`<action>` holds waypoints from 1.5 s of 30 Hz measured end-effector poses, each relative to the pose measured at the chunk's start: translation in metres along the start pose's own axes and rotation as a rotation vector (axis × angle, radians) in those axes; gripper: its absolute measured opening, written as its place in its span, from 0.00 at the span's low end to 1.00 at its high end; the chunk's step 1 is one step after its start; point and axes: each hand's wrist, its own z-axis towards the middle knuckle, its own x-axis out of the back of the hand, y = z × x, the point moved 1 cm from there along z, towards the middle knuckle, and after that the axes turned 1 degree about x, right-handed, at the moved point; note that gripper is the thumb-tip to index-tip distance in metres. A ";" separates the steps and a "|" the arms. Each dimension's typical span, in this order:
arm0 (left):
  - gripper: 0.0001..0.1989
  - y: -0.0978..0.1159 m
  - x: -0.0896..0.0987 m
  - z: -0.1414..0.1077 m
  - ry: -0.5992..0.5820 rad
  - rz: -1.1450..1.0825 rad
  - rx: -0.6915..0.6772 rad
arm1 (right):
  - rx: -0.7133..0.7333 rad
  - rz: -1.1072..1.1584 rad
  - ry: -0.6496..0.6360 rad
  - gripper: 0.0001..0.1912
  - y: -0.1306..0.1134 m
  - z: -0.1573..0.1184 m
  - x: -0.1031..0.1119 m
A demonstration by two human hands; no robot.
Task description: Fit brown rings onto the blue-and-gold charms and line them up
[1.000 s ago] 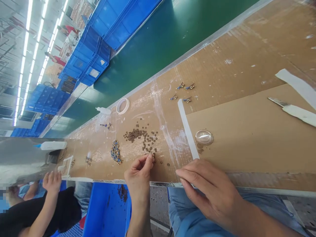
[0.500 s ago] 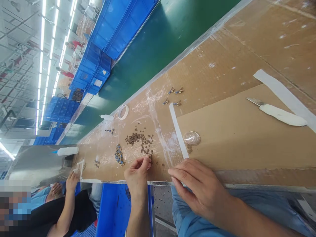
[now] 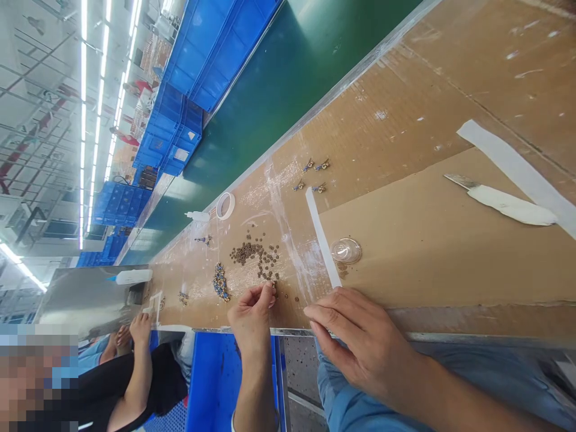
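My left hand (image 3: 252,315) is pinched at the near side of a scattered pile of small brown beads (image 3: 246,252); a tiny dark piece shows at its fingertips, too small to name. My right hand (image 3: 355,330) is held near the table edge, thumb and fingers pressed together, and whatever is between them is hidden. A heap of small blue and gold pieces (image 3: 220,282) lies left of the beads. Beyond my right hand are a strip of white tape (image 3: 322,237) and a small clear dome-shaped cup (image 3: 347,250).
Several small figures (image 3: 318,188) lie farther back. A tape roll (image 3: 225,206) and a white bottle (image 3: 198,216) stand by the green belt (image 3: 252,90). A knife (image 3: 508,204) lies at right. A blue bin (image 3: 216,378) is below the edge; a co-worker's hand (image 3: 140,327) is at left.
The view has shifted slightly, so the background and co-worker appear farther right. Both my hands keep nearly the same place and closed pose.
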 end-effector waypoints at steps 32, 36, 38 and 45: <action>0.05 0.025 -0.012 0.010 -0.109 0.308 -0.018 | -0.038 0.076 0.028 0.08 0.002 -0.002 0.000; 0.06 0.025 -0.014 0.009 -0.114 0.286 -0.020 | -0.043 0.075 0.021 0.08 0.002 -0.001 0.001; 0.07 0.024 -0.015 0.010 -0.125 0.302 -0.035 | -0.040 0.072 0.016 0.08 0.002 -0.001 0.001; 0.09 0.022 -0.005 0.008 -0.215 0.225 -0.097 | -0.020 0.035 0.032 0.08 0.003 -0.001 0.002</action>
